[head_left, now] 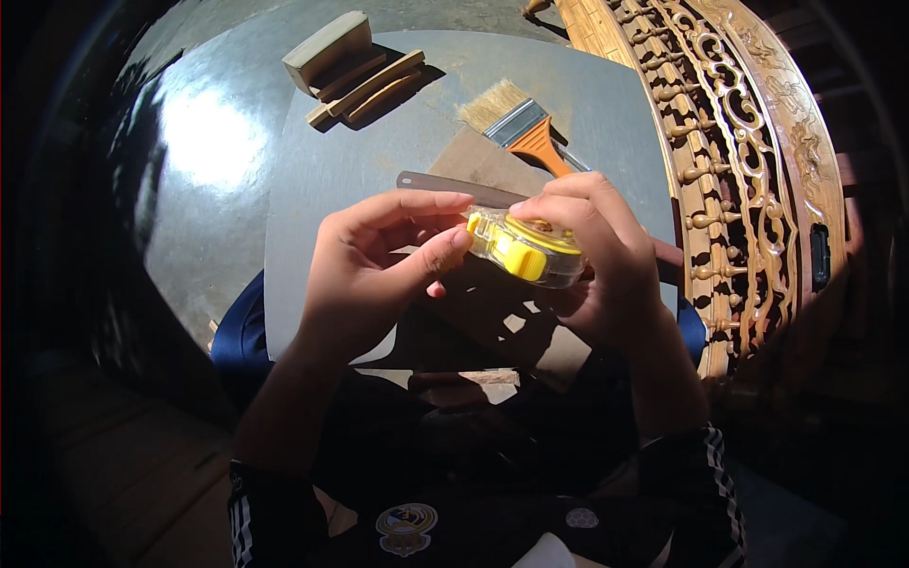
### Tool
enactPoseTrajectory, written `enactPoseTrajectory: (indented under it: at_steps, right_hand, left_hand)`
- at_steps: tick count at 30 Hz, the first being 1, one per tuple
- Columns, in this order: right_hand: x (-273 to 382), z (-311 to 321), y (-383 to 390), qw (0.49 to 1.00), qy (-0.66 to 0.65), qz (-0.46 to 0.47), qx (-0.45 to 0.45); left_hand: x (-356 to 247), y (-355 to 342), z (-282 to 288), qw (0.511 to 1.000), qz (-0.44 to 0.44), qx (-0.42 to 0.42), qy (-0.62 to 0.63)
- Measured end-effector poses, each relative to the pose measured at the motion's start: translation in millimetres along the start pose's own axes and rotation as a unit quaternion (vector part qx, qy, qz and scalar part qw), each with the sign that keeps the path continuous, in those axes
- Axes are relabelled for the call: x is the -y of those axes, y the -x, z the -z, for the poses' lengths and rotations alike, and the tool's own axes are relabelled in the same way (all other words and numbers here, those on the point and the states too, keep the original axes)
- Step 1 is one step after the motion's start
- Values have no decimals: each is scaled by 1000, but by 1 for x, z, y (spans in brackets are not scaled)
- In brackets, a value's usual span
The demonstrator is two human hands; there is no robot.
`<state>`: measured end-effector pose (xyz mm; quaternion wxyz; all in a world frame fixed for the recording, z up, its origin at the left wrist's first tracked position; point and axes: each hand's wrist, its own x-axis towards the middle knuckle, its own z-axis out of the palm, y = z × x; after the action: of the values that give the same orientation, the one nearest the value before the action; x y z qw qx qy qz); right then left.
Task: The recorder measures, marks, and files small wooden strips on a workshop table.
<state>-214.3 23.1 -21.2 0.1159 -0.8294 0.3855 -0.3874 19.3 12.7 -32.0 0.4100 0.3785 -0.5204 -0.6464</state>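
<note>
Carved wooden furniture, spindles and scrollwork, just past the table's right edge. Grey table drawn up close to the person, dark blue cloth at either side; presumably near so the forearms need not stretch.

Brown sheet flat on it, board or card, cannot tell; perhaps laid there to spare the top.

Right hand wrapped round one body, thumb over the top: looks like the steadying hold. Left hand opposite, thumb and forefinger pinching, other fingers loosely curled; a light grip that suits a small part.

Brush behind, bristles away, orange handle toward the right hand, so handy to pick up. Wood block and thin strips at the far left of the table, likely parked there to leave working room. Flat metal strip behind the fingers, holed end leftward, much of it hidden.

Tape measure, clear-cased, lifted above the sheet between both hands, tilted, probably for a better view. Smallest: its yellow front end, caught in the left pinch
</note>
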Motion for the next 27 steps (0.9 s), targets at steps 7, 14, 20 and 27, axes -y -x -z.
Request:
enactPoseTrajectory:
  at_steps: [7,14,20,27]
  right_hand:
    - [6,-23,-1,996,74,21,34]
    - [14,-8,22,996,87,-9,10]
    - [-9,-21,24,994,89,62,-19]
    - [0,-17,18,993,100,55,-3]
  left_hand:
    - [-5,12,9,999,8,24,-37]
    - [20,-9,3,992,-48,111,-31]
    - [11,1,16,995,-24,100,-11]
    - [14,-9,19,990,-21,137,-16]
